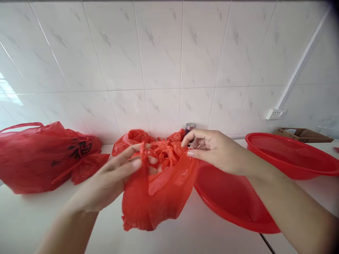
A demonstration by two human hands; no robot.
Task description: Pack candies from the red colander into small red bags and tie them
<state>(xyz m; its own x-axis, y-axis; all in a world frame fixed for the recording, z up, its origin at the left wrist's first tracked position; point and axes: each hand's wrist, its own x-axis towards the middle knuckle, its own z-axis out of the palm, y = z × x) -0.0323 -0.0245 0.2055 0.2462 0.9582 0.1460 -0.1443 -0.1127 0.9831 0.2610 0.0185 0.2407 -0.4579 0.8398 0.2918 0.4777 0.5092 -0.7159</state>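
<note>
A thin red plastic bag (156, 194) hangs above the white counter, held between both hands. My left hand (116, 176) pinches the bag's left handle loop with fingers closed on it. My right hand (212, 150) grips the bag's right upper edge between thumb and fingers. Behind the bag lies a heap of crumpled red plastic bags (159, 144) against the tiled wall.
A large filled red bag (39, 157) with black print lies at the left. Two red mesh colander basins sit right: one (233, 201) near, one (291, 155) farther. A dark can (190, 127), a wall socket (275, 113) and a cardboard box (304, 134) stand behind.
</note>
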